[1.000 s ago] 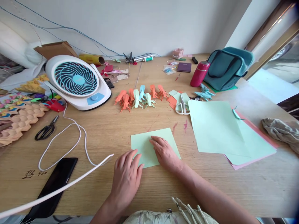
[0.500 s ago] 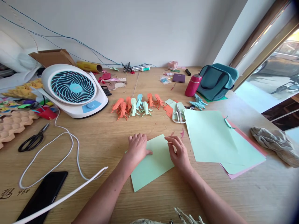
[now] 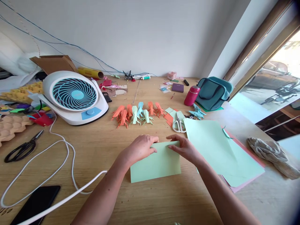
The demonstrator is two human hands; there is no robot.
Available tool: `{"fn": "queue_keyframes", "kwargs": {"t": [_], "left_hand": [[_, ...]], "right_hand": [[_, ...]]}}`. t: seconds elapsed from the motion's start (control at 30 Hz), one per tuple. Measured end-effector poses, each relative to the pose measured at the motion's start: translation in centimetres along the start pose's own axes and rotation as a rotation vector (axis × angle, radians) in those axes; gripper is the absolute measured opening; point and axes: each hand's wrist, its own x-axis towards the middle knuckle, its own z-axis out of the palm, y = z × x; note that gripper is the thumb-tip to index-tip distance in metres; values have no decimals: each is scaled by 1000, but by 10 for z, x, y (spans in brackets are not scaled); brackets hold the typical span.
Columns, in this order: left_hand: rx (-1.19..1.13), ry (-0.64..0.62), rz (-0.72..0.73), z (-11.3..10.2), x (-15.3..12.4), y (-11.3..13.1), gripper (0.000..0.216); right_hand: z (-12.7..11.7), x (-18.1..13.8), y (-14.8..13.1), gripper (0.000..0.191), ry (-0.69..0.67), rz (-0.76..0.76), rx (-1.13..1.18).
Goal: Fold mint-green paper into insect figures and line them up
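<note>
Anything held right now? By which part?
Pale green sheet, by its far edge: left hand nearer the middle, right hand near the right corner.

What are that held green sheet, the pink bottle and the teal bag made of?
The green sheet looks like matte paper: thin, with crisp straight edges. The pink bottle may be coated metal or plastic, going by its smooth, slightly shiny surface. The teal bag seems dull fabric, with softly rounded edges.
</note>
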Motion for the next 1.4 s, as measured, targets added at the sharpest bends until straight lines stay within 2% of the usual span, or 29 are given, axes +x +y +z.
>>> {"fn": "queue_keyframes", "kwargs": {"t": [0.03,0.1,0.2,0.27,0.37,0.47,0.63,0.73,1.0,1.13,1.4], "left_hand": [[-18,48,5,-6,0,-1,7],[-94,180,-5,-17,-3,-9,14],[-295,403,-71,-31,-8,-26,25],[-497,469,-84,-35,-10,-35,32],[-778,426,-53,-32,-6,-37,33],[-907,383,-48,-21,1,-33,32],[-969,399,-68,-9,6,-27,34],[-983,413,-72,-7,6,-24,34],[-989,491,-61,-8,7,-17,37],[-1024,515,-59,-9,8,-16,41],[-1201,437,-96,-9,10,-16,45]], "right_hand": [[-5,4,-4,31,-42,42,73],[-13,12,-8,29,-42,80,228],[-23,19,-9,33,80,67,403],[-29,21,-6,36,169,47,465],[-33,23,-2,36,240,24,486],[-34,23,0,36,262,21,496],[-36,22,0,51,304,-4,545],[-36,22,1,56,275,-8,576],[-28,21,12,41,167,76,584],[-26,20,12,40,172,94,533],[-26,17,0,40,212,96,549]]}}
